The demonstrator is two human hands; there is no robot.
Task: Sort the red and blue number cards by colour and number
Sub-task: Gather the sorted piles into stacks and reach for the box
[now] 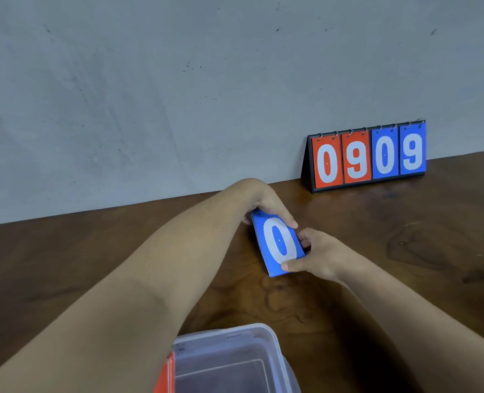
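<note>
Just below the middle of the frame, a blue rectangular number card with a white 0 (277, 242) is held face up between two bare hands, above the dark brown wooden bench (93, 265). It is turned a little, its top leaning to the left. Whether its lower corner rests on the wood, I cannot tell, nor whether more cards lie stacked under it.

The left hand (266, 201) comes in from the lower left and its grip closes over the card's top edge, fingers curled down across the upper right corner. The right hand (323, 256) reaches in from the lower right. Its grip pinches the card's lower right part, the thumb lying flat on the face near the foot of the 0 and the fingers tucked along the right edge.

At the bottom centre of the frame stands a clear plastic tub (272, 341), partly hidden by the left forearm. Some red cards with white markings (167, 373) show at its left wall.

In the upper right, well apart from the hands, a black tent-shaped flip scoreboard (368, 157) stands at the back of the bench against the grey wall (150, 80). It shows red 0, red 9, blue 0 and blue 9 on ring-bound cards.
</note>
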